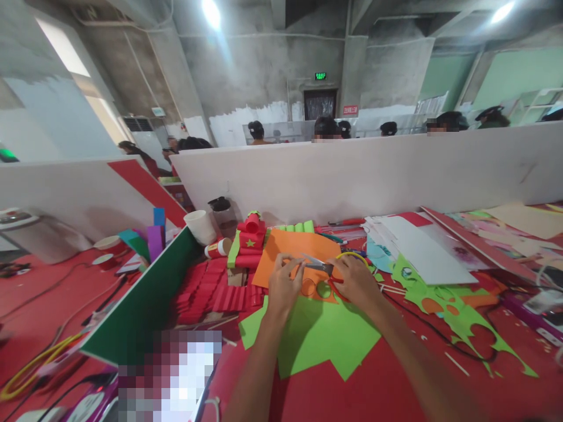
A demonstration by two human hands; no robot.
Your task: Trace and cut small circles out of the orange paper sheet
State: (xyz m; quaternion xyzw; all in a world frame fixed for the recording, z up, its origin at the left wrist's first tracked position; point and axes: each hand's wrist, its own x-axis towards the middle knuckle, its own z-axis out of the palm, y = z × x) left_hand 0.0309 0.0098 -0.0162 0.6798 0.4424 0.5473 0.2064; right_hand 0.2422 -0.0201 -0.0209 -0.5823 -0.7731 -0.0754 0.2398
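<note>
My right hand (352, 275) is closed on the handles of a pair of scissors (323, 268), whose blades point left toward my left hand (285, 278). The fingers of my left hand are pinched together near the blade tips; what they hold is too small to make out. Beneath both hands lies an orange sheet (281, 241) with round holes near its lower edge. Green sheets (325, 346) are spread below it, on the red table surface (316, 398).
Red rolled pieces (202, 287) are piled left of the orange sheet, beside a green board (145, 310). Cut green scraps (457, 310) and white sheets (426, 246) lie to the right. A white partition (352, 176) stands behind, with several people's heads beyond it.
</note>
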